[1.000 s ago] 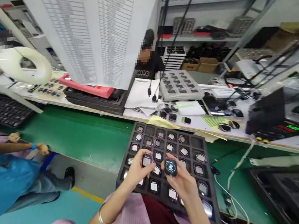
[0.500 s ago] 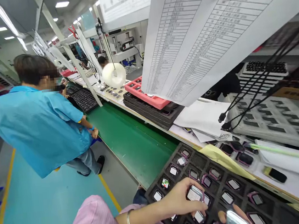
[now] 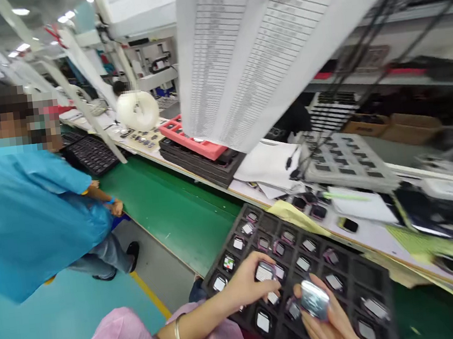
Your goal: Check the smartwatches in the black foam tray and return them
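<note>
A black foam tray (image 3: 270, 221) with several small square watch-like devices in its pockets lies in front of me. My left hand (image 3: 248, 281) is over the tray's left half, its thumb and fingers around a watch case (image 3: 265, 271) with a pale face. To the right, my right hand (image 3: 327, 320) grips a shiny silver watch case (image 3: 314, 299) between thumb and fingers, above the tray. The two hands are apart. One tray pocket near the left edge holds a device with a red and green face (image 3: 229, 262).
A green conveyor (image 3: 165, 203) runs away to the left, with a person in a blue shirt (image 3: 23, 201) beside it. Black trays (image 3: 201, 161) under a red tray (image 3: 191, 140), papers (image 3: 269, 167) and a grey tray (image 3: 343, 162) line the bench. Printed sheets (image 3: 247, 54) hang above.
The view has swung right, so the scene sits further left. More of my right hand and the tray's right end now show. Both hands still hold their watch cases.
</note>
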A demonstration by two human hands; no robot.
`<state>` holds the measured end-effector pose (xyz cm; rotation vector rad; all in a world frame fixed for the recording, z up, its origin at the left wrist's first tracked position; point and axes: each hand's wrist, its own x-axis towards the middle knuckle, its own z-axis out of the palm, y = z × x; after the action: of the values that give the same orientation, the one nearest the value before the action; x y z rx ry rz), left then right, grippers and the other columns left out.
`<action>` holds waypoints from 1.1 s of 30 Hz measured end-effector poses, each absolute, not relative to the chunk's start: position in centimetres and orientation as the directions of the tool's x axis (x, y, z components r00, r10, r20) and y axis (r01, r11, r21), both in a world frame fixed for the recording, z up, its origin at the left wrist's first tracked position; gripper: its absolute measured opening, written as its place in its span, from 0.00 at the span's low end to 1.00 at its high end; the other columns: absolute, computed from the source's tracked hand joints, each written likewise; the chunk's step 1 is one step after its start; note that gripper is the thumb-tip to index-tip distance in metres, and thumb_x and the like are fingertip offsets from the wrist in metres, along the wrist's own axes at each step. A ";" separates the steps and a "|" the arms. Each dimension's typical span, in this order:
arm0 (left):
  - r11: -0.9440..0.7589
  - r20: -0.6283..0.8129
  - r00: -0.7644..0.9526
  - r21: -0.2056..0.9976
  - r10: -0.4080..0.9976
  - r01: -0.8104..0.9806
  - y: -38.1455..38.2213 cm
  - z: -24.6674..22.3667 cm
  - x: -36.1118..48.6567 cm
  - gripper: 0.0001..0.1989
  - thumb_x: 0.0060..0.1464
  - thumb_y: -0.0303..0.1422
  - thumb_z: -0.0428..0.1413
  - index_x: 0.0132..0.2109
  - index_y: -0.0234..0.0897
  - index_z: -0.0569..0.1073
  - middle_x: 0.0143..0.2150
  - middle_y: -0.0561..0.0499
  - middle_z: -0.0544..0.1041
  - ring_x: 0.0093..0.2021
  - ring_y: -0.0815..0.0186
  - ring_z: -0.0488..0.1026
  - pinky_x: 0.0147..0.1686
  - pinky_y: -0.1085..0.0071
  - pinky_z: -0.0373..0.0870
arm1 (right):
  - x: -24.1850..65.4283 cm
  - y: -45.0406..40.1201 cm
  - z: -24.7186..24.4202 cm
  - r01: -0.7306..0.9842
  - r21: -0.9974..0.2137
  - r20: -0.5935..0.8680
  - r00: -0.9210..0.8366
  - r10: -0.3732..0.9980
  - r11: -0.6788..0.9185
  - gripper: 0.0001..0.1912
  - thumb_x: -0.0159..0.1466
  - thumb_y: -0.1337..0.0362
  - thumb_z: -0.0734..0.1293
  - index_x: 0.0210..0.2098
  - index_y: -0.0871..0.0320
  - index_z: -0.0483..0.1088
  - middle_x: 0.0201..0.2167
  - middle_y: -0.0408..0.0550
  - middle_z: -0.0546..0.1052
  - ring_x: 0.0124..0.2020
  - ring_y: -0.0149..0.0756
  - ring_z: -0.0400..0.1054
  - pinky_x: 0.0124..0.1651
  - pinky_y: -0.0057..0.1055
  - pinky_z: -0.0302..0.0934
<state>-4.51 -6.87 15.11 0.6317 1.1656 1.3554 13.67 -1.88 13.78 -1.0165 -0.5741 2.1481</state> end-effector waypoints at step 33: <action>0.229 -0.242 0.020 0.879 0.970 -0.418 -9.8 17.0 -5.2 0.16 0.55 0.29 0.52 0.52 0.38 0.65 0.45 0.46 0.75 0.46 0.59 0.74 0.38 0.66 0.76 | 14.0 -5.4 16.0 -0.330 -0.878 -0.114 -0.559 0.821 -0.346 0.29 0.62 0.65 0.67 0.61 0.51 0.60 0.45 0.54 0.77 0.26 0.37 0.74 0.22 0.31 0.67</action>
<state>-5.22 -9.75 17.00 0.7039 1.0176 1.2268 14.04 -5.41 16.02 -0.7280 -1.1077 1.9709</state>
